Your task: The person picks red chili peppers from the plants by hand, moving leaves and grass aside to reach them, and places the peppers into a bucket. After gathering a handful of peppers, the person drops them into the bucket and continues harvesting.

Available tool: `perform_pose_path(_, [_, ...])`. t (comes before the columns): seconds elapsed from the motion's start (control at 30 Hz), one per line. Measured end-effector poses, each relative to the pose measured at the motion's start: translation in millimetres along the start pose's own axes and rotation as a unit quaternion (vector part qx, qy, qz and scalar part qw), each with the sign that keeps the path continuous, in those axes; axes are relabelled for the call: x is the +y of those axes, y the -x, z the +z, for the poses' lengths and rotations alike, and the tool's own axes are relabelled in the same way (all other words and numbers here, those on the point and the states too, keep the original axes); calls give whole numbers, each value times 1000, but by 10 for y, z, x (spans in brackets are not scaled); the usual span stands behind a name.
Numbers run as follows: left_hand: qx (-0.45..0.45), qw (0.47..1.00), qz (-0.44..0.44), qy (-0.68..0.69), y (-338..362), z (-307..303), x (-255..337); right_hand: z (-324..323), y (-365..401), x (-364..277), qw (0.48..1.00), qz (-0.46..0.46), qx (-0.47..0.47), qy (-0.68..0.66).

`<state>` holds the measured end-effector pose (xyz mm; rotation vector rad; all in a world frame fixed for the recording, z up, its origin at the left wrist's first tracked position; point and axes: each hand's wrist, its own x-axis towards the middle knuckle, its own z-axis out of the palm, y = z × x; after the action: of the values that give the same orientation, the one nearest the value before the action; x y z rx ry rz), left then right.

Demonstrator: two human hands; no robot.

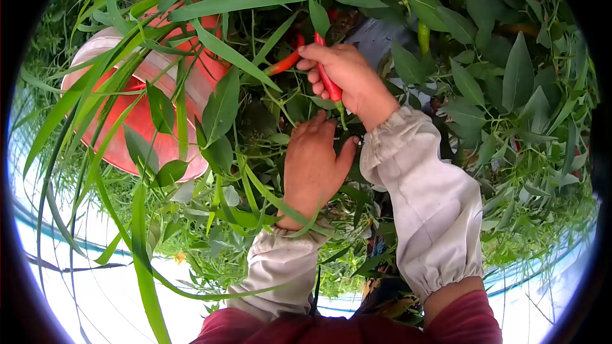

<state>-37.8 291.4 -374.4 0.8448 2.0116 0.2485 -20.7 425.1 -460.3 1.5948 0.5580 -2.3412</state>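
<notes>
My right hand point(347, 76) is closed around a red chili pepper point(328, 79), its green stem pointing down toward my wrist. A second red chili pepper point(285, 63) sticks out to the left beside those fingertips, with its green end outward. Just below, my left hand point(315, 162) reaches back-up into the pepper plant's leaves, thumb spread from the fingers. Foliage partly covers its fingertips, and nothing shows in its grasp. Pale sleeve covers point(433, 204) wrap both forearms.
A red bucket point(207, 76) with a whitish band stands at the left, partly behind long grass blades point(143, 242). Pepper plants with broad leaves point(468, 83) fill the right side. A green chili pepper point(423, 37) hangs at the upper right.
</notes>
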Motion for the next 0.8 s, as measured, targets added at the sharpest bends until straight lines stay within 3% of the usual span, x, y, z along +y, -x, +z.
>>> perform_pose_path(0.23, [-4,1000,12,-15,-25,37,-9,118,-406,87,999,50,-2,-15])
perform_pose_path(0.3, [-4,1000,15,-12,-19,47,-23,160,-439,89,999,-33,11,-8])
perform_pose_path(0.43, [3,999,17,29,-29,35,-54,242,-273,-91,995,-91,31,-17])
perform_pose_path(0.5, [4,999,24,28,-42,80,-74,250,-136,-221,973,-209,74,-56])
perform_pose_path(0.57, [7,999,24,27,-33,50,-41,298,-120,-324,975,-210,63,-32])
perform_pose_path(0.63, [-16,999,2,40,-35,-3,25,310,-279,-315,991,-116,-13,67])
perform_pose_path(0.8, [-37,999,10,20,-40,-27,48,184,-663,125,999,-35,30,-1])
